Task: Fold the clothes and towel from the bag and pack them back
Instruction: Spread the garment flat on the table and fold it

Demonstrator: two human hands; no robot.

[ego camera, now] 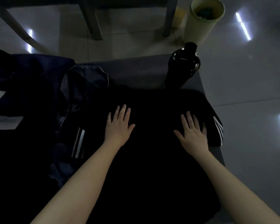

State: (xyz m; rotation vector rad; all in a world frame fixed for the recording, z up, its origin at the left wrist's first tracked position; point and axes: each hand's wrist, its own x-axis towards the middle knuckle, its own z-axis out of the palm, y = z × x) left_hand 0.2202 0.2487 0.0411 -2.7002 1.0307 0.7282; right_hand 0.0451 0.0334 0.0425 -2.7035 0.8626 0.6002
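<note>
A black garment (152,113) with white stripes on both side edges lies spread flat across the grey table (136,70). My left hand (119,123) rests flat on its left half, fingers straight and slightly spread. My right hand (193,130) lies flat on its right half, close to the white stripes at the table's right edge. Left of the garment lies a crumpled dark blue cloth (81,84), and beyond it a dark navy bag or garment (23,75) covers the table's left side.
A tall black bottle (183,65) stands at the table's far right corner, just behind the black garment. On the floor beyond are a pale green bin (200,23) and grey furniture legs (92,20). White labels (5,122) show at the left edge.
</note>
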